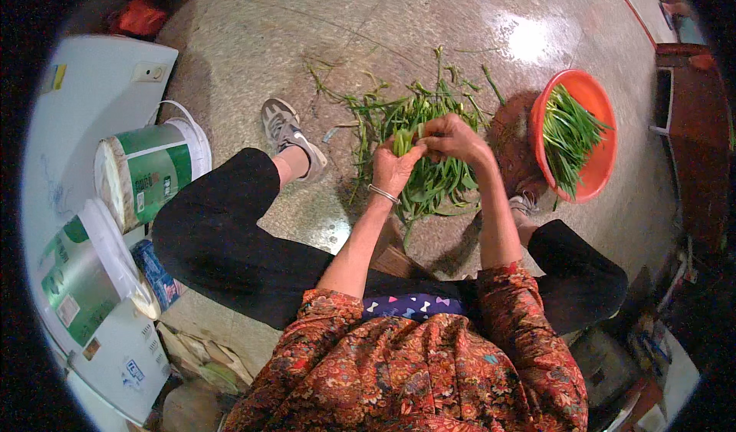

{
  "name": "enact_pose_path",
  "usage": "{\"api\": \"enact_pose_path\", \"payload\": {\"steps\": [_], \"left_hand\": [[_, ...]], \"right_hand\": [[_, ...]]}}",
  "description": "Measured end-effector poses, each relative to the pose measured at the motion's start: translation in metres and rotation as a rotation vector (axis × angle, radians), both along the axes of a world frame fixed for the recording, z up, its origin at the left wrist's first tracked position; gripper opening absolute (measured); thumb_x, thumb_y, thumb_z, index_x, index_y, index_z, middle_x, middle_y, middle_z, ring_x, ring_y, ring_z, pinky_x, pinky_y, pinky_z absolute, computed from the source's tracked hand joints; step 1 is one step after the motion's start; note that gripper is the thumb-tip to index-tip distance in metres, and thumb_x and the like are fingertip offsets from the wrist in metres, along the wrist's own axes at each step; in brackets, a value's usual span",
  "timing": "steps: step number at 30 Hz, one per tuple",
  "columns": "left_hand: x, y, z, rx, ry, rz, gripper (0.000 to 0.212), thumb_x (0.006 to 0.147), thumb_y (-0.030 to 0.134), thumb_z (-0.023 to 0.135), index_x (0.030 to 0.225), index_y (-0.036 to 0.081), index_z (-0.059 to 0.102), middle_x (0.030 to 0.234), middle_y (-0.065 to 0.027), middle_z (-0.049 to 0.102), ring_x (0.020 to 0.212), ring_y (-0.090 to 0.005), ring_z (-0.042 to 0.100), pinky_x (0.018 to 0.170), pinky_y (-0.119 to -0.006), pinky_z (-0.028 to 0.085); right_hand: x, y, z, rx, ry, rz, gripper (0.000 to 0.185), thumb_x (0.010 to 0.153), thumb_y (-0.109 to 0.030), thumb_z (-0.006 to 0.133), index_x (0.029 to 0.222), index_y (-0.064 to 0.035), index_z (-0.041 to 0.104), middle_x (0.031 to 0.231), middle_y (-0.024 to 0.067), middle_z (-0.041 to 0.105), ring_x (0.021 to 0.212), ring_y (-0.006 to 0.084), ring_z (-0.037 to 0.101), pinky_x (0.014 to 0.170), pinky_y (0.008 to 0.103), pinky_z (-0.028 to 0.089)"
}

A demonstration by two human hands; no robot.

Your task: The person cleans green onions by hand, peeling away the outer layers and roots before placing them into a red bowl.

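My left hand (394,166) is closed around a small bunch of green stalks (403,140), their pale ends pointing up between thumb and fingers. Right beside it, my right hand (456,140) pinches a pale green stalk end (420,130); the fingertips of both hands nearly meet. Beneath them, a loose heap of long leafy greens (440,187) is spread on the floor between my feet, partly hidden by my hands and forearms. To the right, an orange-red plastic basin (604,170) tilts and holds a bundle of long green leaves with pale stalks (569,139), which look like garlic chives.
My left shoe (293,139) and right shoe (524,203) flank the heap. Two green-and-white plastic buckets (146,173) lie tilted at the left, by a white appliance-like cabinet (109,81). Brown wooden furniture (698,162) stands at the far right. Scraps of leaf (493,84) lie beyond the heap.
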State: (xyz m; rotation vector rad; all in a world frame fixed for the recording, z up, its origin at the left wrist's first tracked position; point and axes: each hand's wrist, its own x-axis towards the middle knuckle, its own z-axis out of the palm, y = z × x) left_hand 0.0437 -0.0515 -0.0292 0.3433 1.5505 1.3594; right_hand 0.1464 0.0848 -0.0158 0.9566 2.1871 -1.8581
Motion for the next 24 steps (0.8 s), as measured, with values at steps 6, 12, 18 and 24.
{"api": "enact_pose_path", "payload": {"steps": [6, 12, 18, 24], "left_hand": [[-0.015, -0.019, -0.030, -0.220, 0.045, -0.073, 0.018, 0.077, 0.020, 0.067, 0.079, 0.002, 0.064, 0.061, -0.0028, 0.059, 0.049, -0.0097, 0.051, 0.048, -0.027, 0.040], [-0.004, -0.019, -0.028, -0.408, -0.125, 0.014, 0.033, 0.071, 0.036, 0.071, 0.061, 0.007, 0.058, 0.052, 0.0006, 0.052, 0.047, -0.0102, 0.045, 0.045, -0.027, 0.031], [0.009, -0.017, -0.044, -0.371, -0.168, 0.041, 0.030, 0.071, 0.033, 0.071, 0.063, 0.008, 0.057, 0.054, -0.0005, 0.054, 0.045, -0.0094, 0.045, 0.044, -0.026, 0.033], [0.013, -0.018, -0.047, -0.377, -0.177, -0.068, 0.027, 0.070, 0.031, 0.069, 0.062, 0.007, 0.059, 0.050, -0.0014, 0.054, 0.042, -0.0104, 0.045, 0.040, -0.026, 0.033]], "right_hand": [[-0.025, -0.011, -0.063, -0.230, 0.058, -0.202, 0.017, 0.079, -0.016, 0.062, 0.075, 0.0007, 0.063, 0.058, 0.0020, 0.058, 0.050, 0.0091, 0.052, 0.046, 0.0260, 0.040], [-0.085, 0.014, -0.143, 0.974, 0.015, -0.160, 0.014, 0.069, -0.010, 0.062, 0.082, -0.0056, 0.066, 0.071, 0.0145, 0.061, 0.063, 0.0231, 0.061, 0.055, 0.0361, 0.048], [-0.088, 0.024, -0.154, 0.861, -0.350, 0.352, 0.022, 0.064, -0.003, 0.059, 0.084, -0.0100, 0.065, 0.094, 0.0120, 0.060, 0.085, 0.0324, 0.060, 0.068, 0.0397, 0.050], [-0.039, 0.028, -0.102, 0.725, 0.031, 0.016, 0.017, 0.070, -0.012, 0.064, 0.086, -0.0066, 0.064, 0.083, 0.0145, 0.060, 0.079, 0.0331, 0.059, 0.066, 0.0400, 0.047]]}}
